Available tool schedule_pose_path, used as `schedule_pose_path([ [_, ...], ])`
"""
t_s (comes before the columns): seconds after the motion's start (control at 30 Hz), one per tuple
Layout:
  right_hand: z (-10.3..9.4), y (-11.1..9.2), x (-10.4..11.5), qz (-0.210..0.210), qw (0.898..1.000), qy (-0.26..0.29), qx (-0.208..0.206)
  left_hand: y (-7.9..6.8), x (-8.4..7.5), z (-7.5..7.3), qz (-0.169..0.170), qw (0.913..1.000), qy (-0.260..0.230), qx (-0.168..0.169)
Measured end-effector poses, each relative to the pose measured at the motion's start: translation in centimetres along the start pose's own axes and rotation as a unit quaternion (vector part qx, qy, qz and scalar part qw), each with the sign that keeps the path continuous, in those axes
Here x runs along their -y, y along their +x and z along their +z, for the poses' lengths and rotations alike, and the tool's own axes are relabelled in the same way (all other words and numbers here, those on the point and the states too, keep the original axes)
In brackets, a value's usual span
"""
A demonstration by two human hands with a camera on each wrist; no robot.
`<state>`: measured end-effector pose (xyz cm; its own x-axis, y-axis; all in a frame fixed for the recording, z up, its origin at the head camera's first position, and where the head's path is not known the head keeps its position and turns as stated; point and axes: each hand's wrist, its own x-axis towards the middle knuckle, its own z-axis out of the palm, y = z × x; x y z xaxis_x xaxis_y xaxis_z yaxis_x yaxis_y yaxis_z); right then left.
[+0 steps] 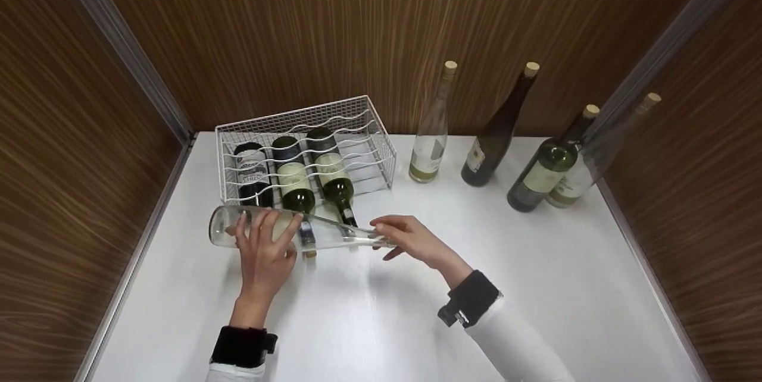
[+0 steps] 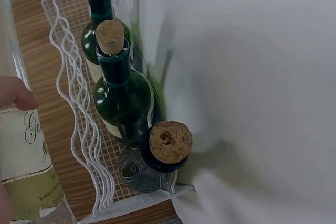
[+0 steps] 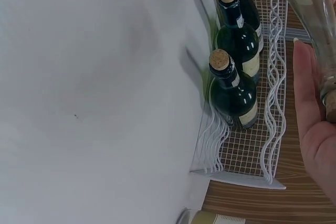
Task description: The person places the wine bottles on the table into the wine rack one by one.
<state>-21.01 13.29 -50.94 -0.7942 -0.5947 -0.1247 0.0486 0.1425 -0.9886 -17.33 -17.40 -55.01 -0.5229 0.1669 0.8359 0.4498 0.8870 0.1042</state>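
Note:
A clear glass wine bottle (image 1: pixel 324 232) lies level across the front of a white wire rack (image 1: pixel 297 120), its base to the left. My left hand (image 1: pixel 266 254) grips its body from above, fingers spread over the glass. At the neck end, the thumb and fingers of my right hand (image 1: pixel 417 240) hold it near the cork. The bottle's cream and green label (image 2: pixel 31 187) shows in the left wrist view. Three dark bottles lie in the rack: one at the left (image 1: pixel 253 168), one in the middle (image 1: pixel 293 177), one further right (image 1: pixel 330 162), necks pointing toward me.
Right of the rack stand several corked bottles: a clear one (image 1: pixel 427 147), a tall dark one (image 1: pixel 493 138), a green one (image 1: pixel 545 174) and another clear one (image 1: pixel 595 156) partly behind it. Wood-grain panels (image 1: pixel 405 25) wall the white table (image 1: pixel 536 275) at the back and sides.

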Motion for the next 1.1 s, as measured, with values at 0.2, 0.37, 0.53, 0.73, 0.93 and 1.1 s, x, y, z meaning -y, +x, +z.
schedule_pose_path([
  [0.2,0.1,0.0,-0.2,-0.003,0.985,-0.169,-0.016,0.3,-0.6,0.4,0.008,1.0000,-0.001,0.004],
  [0.37,0.0,0.1,-0.7,-0.024,0.970,-0.239,-0.027,0.3,-0.9,0.7,0.015,0.9998,-0.002,0.008],
  [0.53,0.2,0.1,-1.0,-0.039,0.954,-0.297,-0.017,0.4,-1.3,1.0,0.024,0.9995,-0.008,0.021],
  [0.73,0.1,0.0,-1.3,-0.029,0.953,-0.302,-0.005,0.5,-1.7,1.4,0.032,0.9992,-0.010,0.024],
  [0.93,-0.1,-0.4,-1.3,-0.031,0.958,-0.284,0.003,0.7,-2.0,1.4,0.031,0.9985,-0.013,0.043],
  [1.1,-0.3,-1.1,-1.3,-0.020,0.960,-0.278,-0.001,0.8,-2.4,1.5,0.029,0.9976,-0.020,0.060],
])
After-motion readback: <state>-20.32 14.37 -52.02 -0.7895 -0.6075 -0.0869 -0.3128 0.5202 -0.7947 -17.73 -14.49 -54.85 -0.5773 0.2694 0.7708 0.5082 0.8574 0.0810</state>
